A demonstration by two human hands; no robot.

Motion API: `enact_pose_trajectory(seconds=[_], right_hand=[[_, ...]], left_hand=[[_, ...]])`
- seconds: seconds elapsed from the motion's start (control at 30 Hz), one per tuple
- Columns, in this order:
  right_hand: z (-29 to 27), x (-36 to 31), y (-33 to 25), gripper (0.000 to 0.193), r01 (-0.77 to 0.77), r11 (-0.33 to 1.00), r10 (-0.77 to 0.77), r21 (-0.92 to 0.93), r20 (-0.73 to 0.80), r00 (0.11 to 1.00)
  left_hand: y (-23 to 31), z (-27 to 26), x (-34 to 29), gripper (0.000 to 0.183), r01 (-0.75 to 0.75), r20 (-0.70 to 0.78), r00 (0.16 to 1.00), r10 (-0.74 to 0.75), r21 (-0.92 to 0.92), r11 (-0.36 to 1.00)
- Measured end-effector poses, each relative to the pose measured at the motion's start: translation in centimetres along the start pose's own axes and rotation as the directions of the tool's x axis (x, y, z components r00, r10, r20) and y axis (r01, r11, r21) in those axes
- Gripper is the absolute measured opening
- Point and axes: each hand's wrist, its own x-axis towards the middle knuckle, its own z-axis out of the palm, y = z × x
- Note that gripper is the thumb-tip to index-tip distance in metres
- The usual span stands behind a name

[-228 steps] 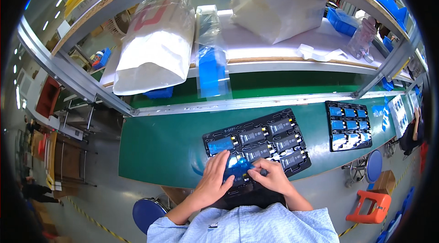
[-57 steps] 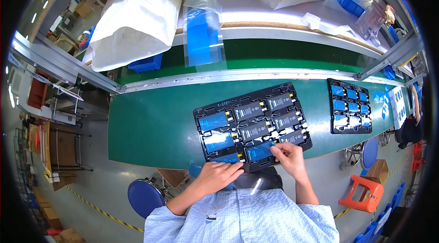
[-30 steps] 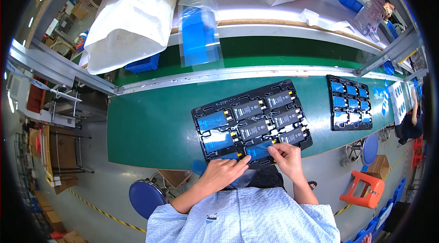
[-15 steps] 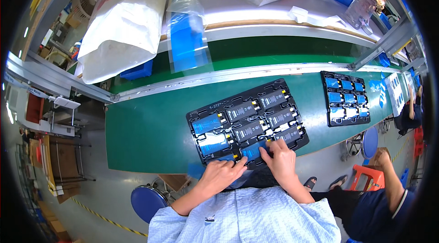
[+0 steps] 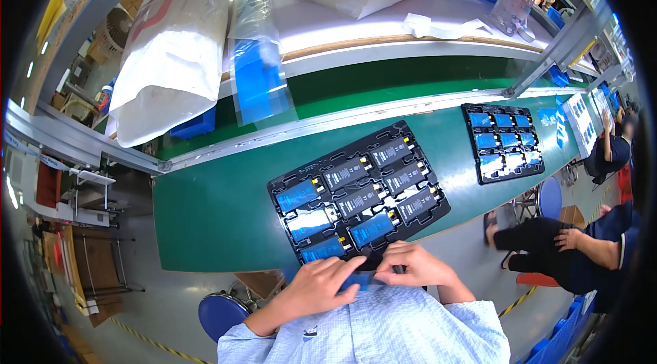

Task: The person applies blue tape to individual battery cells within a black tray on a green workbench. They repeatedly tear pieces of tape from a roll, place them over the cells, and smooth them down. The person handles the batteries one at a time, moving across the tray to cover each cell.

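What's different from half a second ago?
The left hand and right hand have both come off the front-middle blue-filmed battery and drawn back toward the body, to the near edge of the black tray; whether they hold anything is unclear. A co-worker at right has moved up the picture. Unchanged: the other eight batteries in their pockets, and the second tray.

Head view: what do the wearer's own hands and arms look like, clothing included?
The left hand and right hand are bare, without gloves; no watch shows on either wrist. Both forearms emerge from the loose short sleeves of a light-blue, finely checked cloth shirt with a small dark motif on its chest.
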Motion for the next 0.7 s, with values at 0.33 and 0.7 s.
enact_pose_trajectory(seconds=[0.33,0.7], right_hand=[[-0.8,2.2,-0.6,0.020,-0.389,0.853,0.366,0.348,0.132,0.921],[1.5,4.9,-0.5,0.027,-0.210,0.971,0.187,-0.116,-0.180,0.966]], left_hand=[[-3.2,0.1,0.2,0.013,0.191,-0.145,0.958,-0.248,-0.324,0.927],[-4.6,1.0,0.7,0.041,0.277,0.102,0.928,-0.360,-0.832,0.480]])
